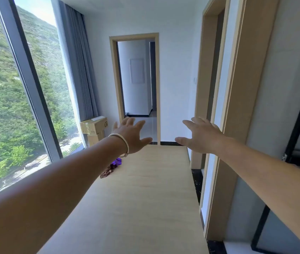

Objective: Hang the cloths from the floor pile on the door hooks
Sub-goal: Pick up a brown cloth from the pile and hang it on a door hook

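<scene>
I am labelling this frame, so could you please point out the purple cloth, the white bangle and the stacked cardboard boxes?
purple cloth (116, 162), head view, crumpled middle.
white bangle (125, 143), head view, band on left wrist.
stacked cardboard boxes (93, 126), head view, top box's front.

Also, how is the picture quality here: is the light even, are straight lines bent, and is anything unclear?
Head view: strong daylight from the window on the left; wide-angle lens bows the window frame and door frames; both hands, left hand and right hand, look sharp; the purple cloth is too small to read.
</scene>
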Tool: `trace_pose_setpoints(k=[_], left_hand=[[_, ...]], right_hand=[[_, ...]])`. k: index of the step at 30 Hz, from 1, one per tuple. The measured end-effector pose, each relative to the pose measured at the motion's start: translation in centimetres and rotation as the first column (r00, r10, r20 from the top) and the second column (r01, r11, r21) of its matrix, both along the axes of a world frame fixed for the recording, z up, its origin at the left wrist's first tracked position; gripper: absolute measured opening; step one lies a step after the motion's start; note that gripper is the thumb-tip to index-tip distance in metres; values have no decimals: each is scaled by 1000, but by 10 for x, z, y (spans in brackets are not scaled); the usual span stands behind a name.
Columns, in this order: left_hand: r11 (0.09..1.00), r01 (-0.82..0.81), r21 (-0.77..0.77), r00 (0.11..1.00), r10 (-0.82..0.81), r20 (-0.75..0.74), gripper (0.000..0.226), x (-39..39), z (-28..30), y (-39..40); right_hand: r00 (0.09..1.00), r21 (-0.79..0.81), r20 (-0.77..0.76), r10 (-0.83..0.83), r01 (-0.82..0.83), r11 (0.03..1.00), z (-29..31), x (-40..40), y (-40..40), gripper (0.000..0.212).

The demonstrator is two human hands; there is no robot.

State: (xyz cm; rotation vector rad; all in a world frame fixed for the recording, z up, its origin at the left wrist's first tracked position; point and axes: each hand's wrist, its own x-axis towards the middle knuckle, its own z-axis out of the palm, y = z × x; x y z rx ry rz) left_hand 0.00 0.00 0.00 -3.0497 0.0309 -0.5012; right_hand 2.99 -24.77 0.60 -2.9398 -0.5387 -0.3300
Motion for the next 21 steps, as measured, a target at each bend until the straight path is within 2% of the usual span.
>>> trace_pose_setpoints(k=[6,14,21], left_hand=[[999,-16,32,1000,16,-14,76,21,-5,10],[996,49,74,998,-52,32,76,101,-1,37],[996,63,-55,998,-64,-24,77,173,6,90]], right_hand=[[1000,-11,5,-17,17,1000,-12,22,5,79],[995,-1,85,-47,47,999,-14,91,39,73],[993,-5,82,-85,86,996,-5,162,94,73]])
